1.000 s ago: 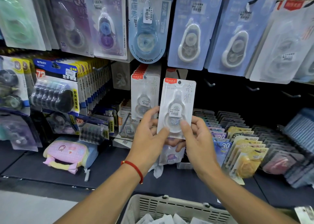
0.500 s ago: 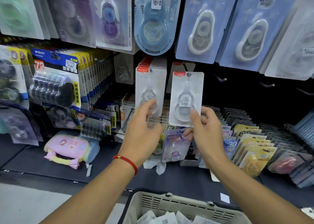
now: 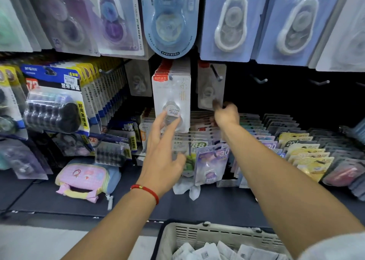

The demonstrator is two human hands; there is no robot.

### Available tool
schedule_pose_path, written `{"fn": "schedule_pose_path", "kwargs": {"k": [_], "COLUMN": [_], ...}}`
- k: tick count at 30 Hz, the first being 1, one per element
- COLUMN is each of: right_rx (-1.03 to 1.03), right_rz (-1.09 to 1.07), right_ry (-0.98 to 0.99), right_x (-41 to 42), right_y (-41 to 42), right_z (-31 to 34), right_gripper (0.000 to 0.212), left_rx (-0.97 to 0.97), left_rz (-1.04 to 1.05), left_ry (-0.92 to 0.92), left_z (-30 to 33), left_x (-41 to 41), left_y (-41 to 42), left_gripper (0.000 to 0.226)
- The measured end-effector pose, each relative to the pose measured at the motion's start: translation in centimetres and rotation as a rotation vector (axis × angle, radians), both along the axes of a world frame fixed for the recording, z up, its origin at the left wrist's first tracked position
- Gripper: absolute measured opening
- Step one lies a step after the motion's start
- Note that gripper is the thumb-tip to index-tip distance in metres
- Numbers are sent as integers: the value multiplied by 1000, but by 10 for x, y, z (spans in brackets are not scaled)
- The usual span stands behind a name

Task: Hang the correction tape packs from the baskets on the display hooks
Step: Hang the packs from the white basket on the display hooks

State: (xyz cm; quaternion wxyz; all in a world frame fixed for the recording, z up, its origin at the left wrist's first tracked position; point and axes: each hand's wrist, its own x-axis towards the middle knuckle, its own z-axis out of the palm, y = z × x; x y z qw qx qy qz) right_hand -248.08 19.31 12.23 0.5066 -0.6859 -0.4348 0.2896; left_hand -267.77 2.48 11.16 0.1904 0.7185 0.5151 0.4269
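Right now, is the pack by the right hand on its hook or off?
On: the hook pokes through the top of the pack, whose lower corner the right hand pinches.

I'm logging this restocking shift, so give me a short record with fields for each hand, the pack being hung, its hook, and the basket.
left hand: open, fingers spread near the full stack of white packs
right hand: pinches the lower edge of the pack
pack: on its hook
hook: tip sticks out through the pack's top
basket: holds more packs
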Motion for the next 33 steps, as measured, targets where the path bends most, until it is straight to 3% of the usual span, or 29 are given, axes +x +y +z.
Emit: {"fn": "schedule_pose_path", "kwargs": {"k": [3,5,7,9,11,14,17,21,25,30,33], "right_rx": [-1,46,79,33,-113,-359,-619,-766,-728,-639,-574], "right_rz": [10,73,179,296,445,628,803,946,875,421,371], "right_ry": [14,-62,-181,-265,-255,-328,-692,-862,-710,-342,-374], "right_x": [15,32,54,74,90,107,117,107,74,36,32], "right_y": [-25,-55,-91,-130,-169,-223,-268,-308,-322,-350,-355], "right_z": [-7,-15,-22,-31,-49,-92,-146,-214,-262,-306,-307], "right_gripper": [43,26,10,20,23,20,17,47,70,47,28], "left_rx": [11,-23,-141,-336,-512,-603,-628,-684,-746,-860,-757], "left_rz": [36,49,-23,-205,-408,-585,-648,-577,-442,-358,-303], "left_ry": [25,65,189,390,628,1000,1203,1153,1039,868,881], "left_z": [3,5,5,-1,-12,-44,-88,-158,-223,-260,-261], "left_x": [-1,-3,-5,-6,-2,13,33,55,56,47,45], "left_y": [-3,-6,-9,-18,-31,-52,-73,-105,-147,-176,-178], "left_gripper": [66,56,47,41,40,43,47,51,71,93,99]}}
